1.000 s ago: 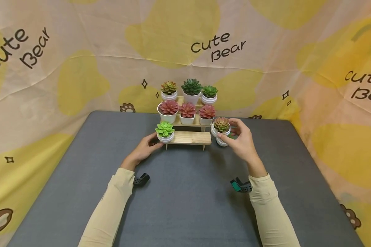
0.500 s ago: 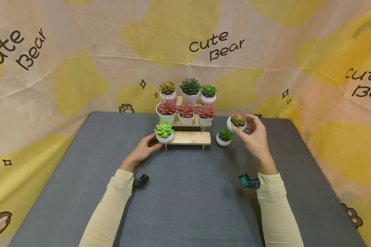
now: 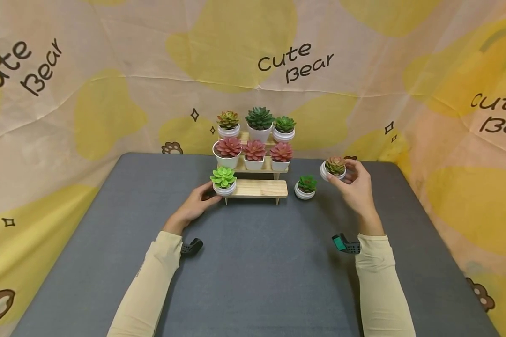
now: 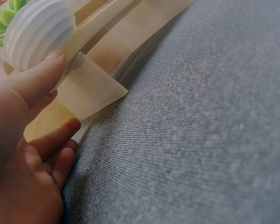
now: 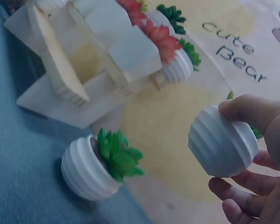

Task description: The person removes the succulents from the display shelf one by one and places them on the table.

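Note:
My right hand (image 3: 356, 187) holds a potted succulent (image 3: 335, 166) with reddish-green leaves above the table. Its ribbed white pot (image 5: 221, 140) is between thumb and fingers in the right wrist view. A green potted succulent (image 3: 306, 187) stands on the table between that hand and the tiered wooden plant stand (image 3: 261, 188). My left hand (image 3: 196, 203) grips the left end of the stand's lowest tier, thumb at the shelf edge in the left wrist view. Beside the thumb, a bright green potted succulent (image 3: 224, 180) sits on this tier.
Three red succulents (image 3: 254, 153) in white pots fill the middle tier. On the top tier are a yellowish one (image 3: 228, 122), a large dark green one (image 3: 259, 122) and a small green one (image 3: 284, 127). Behind the grey table (image 3: 253, 271) hangs a printed cloth (image 3: 236, 56).
My right hand has moved to the right with the reddish-green potted succulent, away from the stand, uncovering the green one on the table. My left hand has stayed at the stand.

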The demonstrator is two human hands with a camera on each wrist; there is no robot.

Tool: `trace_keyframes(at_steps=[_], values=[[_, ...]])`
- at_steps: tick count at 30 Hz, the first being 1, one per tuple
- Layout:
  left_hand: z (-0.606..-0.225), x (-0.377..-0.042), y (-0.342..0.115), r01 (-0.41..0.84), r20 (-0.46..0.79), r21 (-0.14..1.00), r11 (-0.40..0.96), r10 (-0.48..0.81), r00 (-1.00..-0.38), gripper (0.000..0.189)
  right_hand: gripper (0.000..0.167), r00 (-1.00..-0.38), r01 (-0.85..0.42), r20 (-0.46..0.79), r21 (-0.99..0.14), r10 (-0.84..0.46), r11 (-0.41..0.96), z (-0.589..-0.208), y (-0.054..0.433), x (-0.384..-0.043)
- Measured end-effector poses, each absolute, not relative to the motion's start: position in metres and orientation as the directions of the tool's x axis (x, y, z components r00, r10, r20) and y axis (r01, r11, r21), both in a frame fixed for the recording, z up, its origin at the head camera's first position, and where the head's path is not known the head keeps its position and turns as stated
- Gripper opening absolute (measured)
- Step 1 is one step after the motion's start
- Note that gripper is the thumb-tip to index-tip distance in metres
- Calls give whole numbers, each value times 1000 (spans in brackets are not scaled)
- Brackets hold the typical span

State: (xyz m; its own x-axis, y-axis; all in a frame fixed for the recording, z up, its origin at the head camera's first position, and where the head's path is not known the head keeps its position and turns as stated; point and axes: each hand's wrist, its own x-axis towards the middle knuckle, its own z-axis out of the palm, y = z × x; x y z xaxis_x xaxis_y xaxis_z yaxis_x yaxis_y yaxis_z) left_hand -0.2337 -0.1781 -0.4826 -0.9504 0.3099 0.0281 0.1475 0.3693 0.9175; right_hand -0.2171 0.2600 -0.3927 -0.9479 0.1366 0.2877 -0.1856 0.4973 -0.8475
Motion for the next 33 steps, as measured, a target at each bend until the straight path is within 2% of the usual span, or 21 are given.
trace_keyframes(at_steps=[19,33], values=[[-483,-236,-178,139,20,923,358,317,-948,64,66,-989,11,69,-846,130,532,-424,284,-228],[-480,-234,-177,113,-2,925,363,303,-953,64,69,-994,66,1,-801,111,595,-446,292,-234]])
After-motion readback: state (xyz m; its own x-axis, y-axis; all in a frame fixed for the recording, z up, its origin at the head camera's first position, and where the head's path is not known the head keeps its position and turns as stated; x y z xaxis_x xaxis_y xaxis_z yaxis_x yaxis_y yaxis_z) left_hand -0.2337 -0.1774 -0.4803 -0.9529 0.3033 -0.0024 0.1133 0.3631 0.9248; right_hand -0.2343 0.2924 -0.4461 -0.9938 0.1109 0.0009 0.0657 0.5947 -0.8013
